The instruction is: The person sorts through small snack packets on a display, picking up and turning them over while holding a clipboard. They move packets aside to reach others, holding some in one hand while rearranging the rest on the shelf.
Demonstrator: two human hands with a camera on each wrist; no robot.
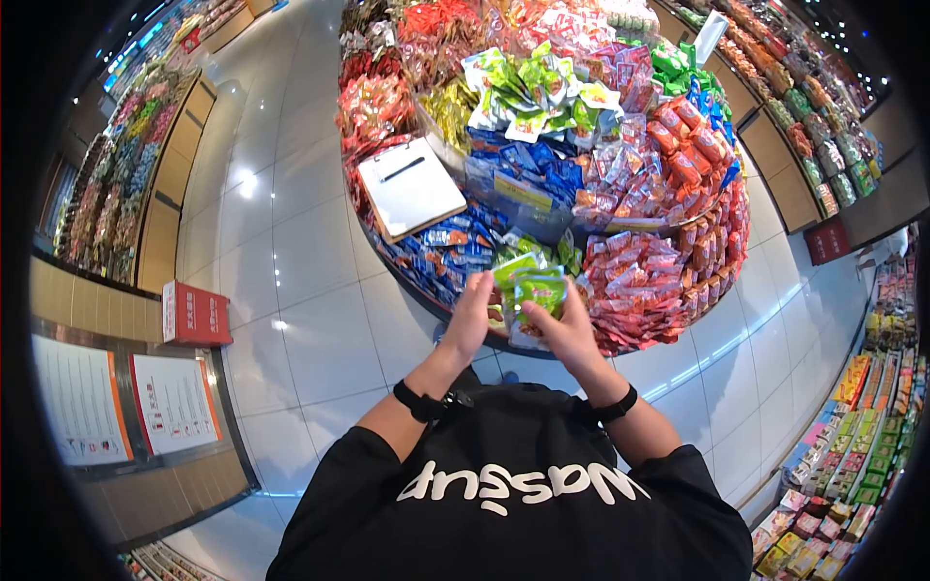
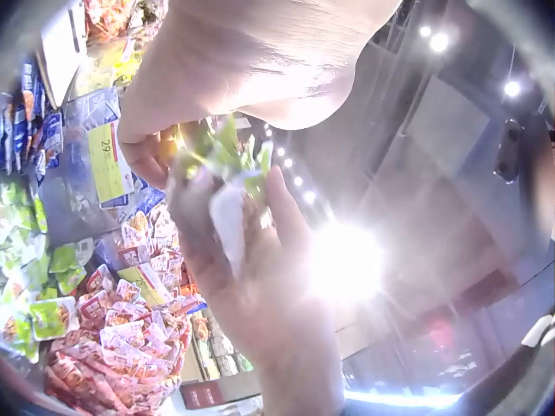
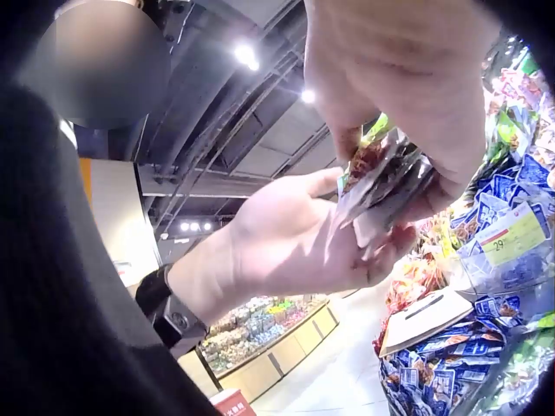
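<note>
Several small green-and-white snack packets [image 1: 539,290] are held in a bunch between both hands, in front of the person's body at the near edge of the display. The left hand [image 1: 470,318] cradles the bunch from its side, with thumb up and fingers curled under it in the right wrist view. Across from it, the right hand [image 1: 570,334] grips the packets [image 3: 381,186], its thumb over the front one. Dark and silvery packet edges show between the hands in the right wrist view. Just beyond the hands lie more green packets [image 2: 52,316] in the display.
A round display [image 1: 668,218] holds heaps of blue, red, pink and green packets behind low clear dividers. On its left side lies a clipboard [image 1: 412,198] with a pen [image 1: 402,169]. A price card [image 3: 512,238] stands among the blue packets. Tiled floor [image 1: 320,329] runs along the left.
</note>
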